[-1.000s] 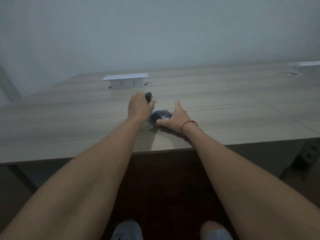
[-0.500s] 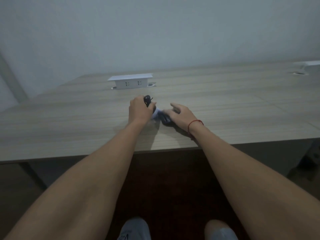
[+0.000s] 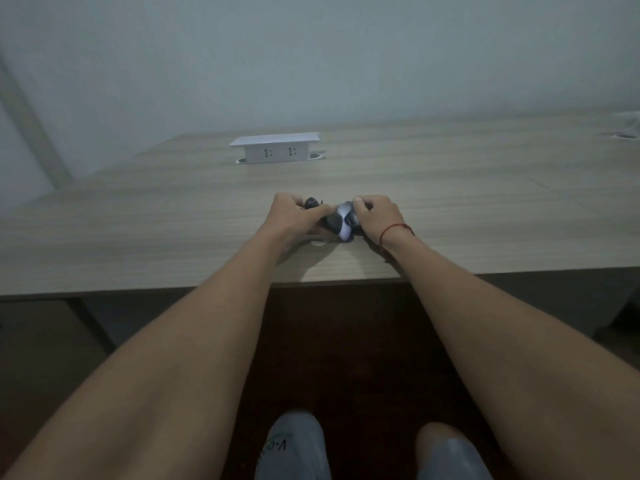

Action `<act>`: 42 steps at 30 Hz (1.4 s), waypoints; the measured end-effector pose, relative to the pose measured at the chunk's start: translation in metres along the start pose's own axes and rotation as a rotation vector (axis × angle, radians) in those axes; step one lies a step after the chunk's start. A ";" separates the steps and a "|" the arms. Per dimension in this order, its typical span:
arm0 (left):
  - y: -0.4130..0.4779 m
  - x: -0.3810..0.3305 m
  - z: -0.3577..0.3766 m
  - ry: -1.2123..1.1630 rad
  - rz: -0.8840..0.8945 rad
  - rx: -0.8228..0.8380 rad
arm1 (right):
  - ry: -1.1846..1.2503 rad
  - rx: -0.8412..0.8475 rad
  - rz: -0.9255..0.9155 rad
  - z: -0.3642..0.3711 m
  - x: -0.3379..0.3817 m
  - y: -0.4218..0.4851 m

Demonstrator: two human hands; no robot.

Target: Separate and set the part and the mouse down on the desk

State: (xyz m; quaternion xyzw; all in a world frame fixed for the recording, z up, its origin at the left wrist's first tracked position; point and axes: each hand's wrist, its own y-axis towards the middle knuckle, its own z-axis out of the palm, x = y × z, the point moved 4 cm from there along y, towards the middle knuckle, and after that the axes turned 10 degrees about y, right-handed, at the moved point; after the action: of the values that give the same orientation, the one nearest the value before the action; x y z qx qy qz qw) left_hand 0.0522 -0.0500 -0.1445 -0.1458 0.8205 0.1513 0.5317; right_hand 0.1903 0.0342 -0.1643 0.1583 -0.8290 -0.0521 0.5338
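On the wooden table [image 3: 173, 216], your left hand [image 3: 294, 216] and right hand [image 3: 375, 216] both grip the black-and-white object [image 3: 341, 223]; work remains unfinished.

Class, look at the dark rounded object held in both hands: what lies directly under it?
Under the dark rounded object, a small white patch shows on the wooden table. The hands hide the rest.
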 end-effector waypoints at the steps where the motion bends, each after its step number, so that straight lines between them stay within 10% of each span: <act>1: 0.000 0.000 0.000 -0.016 0.001 -0.031 | -0.002 -0.008 0.016 0.001 0.000 0.001; 7: 0.012 -0.001 0.008 0.156 0.004 -0.395 | -0.023 -0.095 0.064 0.009 0.000 -0.001; 14: 0.014 0.018 -0.003 -0.064 -0.059 -0.183 | -0.041 -0.169 0.087 0.012 0.003 -0.002; 20: 0.016 -0.008 0.011 0.233 0.031 -0.404 | -0.040 -0.131 0.033 0.013 -0.001 -0.003; 42: 0.008 0.001 0.003 0.295 0.142 -0.431 | -0.051 -0.026 0.066 0.003 0.003 0.002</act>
State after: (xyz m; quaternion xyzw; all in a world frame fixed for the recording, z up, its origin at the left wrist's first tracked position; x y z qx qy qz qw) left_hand 0.0511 -0.0411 -0.1455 -0.2184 0.8460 0.3366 0.3512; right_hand 0.1858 0.0352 -0.1630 0.1227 -0.8464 -0.0491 0.5159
